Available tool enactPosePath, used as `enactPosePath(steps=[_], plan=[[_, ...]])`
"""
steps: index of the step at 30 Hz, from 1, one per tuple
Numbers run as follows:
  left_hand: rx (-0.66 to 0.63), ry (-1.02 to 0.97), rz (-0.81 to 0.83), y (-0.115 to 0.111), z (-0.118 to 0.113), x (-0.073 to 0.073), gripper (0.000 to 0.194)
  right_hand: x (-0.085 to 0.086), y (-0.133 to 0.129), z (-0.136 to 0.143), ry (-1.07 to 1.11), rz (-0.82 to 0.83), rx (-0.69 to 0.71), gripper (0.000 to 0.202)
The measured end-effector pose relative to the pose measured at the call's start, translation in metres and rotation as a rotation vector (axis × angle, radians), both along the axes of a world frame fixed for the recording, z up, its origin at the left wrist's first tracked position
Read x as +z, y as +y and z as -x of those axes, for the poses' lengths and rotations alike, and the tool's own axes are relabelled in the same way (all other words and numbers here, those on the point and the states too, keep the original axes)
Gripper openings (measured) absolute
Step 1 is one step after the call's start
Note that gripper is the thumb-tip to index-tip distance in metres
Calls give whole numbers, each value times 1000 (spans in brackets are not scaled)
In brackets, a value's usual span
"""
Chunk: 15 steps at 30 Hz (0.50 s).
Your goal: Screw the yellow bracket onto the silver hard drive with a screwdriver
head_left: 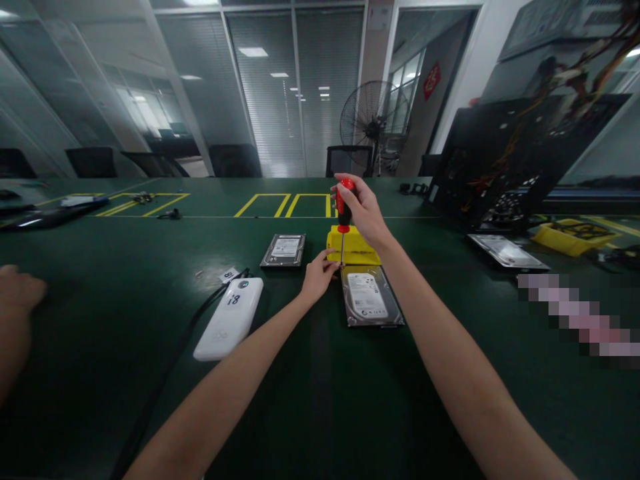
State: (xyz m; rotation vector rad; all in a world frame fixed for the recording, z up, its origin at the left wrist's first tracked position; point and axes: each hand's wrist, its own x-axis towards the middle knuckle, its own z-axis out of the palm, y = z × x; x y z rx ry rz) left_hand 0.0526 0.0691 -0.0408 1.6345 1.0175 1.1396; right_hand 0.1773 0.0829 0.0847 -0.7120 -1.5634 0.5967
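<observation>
My right hand [365,212] is closed round the red and black handle of a screwdriver [344,207], held upright with its shaft pointing down. Its tip meets the far left corner of a silver hard drive [367,297] with a white label, lying flat on the table. Beside that corner, the fingers of my left hand [319,275] are pinched together close to the tip; whatever they hold is too small to make out. Directly behind the drive sits a yellow box [353,244], partly covered by my right hand and the screwdriver.
A second hard drive [283,251] lies to the left. Nearer stands a white power bank [230,319] with a black cable [175,360]. On the right are a computer case [480,167], another drive [507,252] and a yellow tray [567,245]. Another person's hand [20,293] rests at far left.
</observation>
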Motion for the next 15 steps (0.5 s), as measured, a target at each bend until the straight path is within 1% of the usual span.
enactPosePath(steps=[4, 10, 15], plan=[[7, -8, 8, 0, -1, 0, 36, 0, 0, 1, 42, 10, 13, 37], [5, -22, 33, 2, -1, -2, 35, 3, -8, 4, 16, 4, 9, 33], [1, -18, 26, 2, -1, -1, 32, 3, -7, 4, 3, 18, -1, 32]])
